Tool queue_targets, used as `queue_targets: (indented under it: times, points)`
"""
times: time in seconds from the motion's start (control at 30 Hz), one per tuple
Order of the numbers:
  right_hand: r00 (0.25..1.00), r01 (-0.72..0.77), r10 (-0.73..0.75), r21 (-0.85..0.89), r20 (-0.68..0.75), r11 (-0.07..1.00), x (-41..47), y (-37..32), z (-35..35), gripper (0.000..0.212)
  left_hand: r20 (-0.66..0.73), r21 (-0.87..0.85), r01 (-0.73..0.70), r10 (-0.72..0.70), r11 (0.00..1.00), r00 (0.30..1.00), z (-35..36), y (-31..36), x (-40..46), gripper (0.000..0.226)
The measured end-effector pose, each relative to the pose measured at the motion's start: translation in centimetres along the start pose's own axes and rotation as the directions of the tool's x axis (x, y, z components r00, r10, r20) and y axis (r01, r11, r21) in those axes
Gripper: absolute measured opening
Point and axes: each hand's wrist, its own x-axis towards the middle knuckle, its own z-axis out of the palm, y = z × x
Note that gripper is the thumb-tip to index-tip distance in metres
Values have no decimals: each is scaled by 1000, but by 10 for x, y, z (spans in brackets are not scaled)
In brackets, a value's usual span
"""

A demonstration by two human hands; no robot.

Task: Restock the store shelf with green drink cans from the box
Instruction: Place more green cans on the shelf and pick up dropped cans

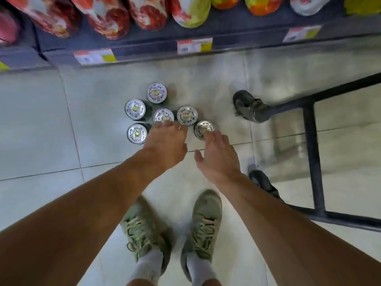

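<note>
Both forearms reach down past the shoes (175, 230) toward six cans (162, 116) standing on the floor just before the shelf (144, 52), left hand (167, 143) and right hand (218, 157) spread wide, holding nothing, so restocking seems barely begun.

Both forearms bare, no sleeves in frame. Left hand (166, 145) and right hand (218, 159) ungloved. Worn olive-green lace-up fabric sneakers (206, 221) with pale laces, white ribbed socks (147, 267), bottom centre.
</note>
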Motion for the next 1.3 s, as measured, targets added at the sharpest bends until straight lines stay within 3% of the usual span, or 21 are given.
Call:
queue_targets:
  times: [0.17,0.33,0.43,0.6,0.87,1.07,1.3]
  points:
    - [991,14,2,116,-132,993,39,16,14,50,-104,39,-14,18,999,994,17,3,47,63]
    - [997,37,-30,89,-77,995,62,29,32,85,-66,27,-48,49,998,997,31,-14,69,86]
    - [999,29,-23,124,-44,992,68,35,39,91,-29,6,-86,86,996,996,36,-20,80,90]
    - [996,7,16,274,-83,962,72,42,49,82,-37,9,-103,103,995,994,40,-24,94,81]
    - [996,-21,50,344,-77,939,69,43,48,65,-35,3,-77,77,997,996,25,-21,85,56]
    - [989,-72,115,373,-92,925,38,35,8,62,-22,-206,-17,12,979,1000,-15,-18,46,64]
    - [986,-79,132,415,-100,906,-14,-9,-78,68,-1,-576,139,-171,805,985,-77,-32,-33,74]
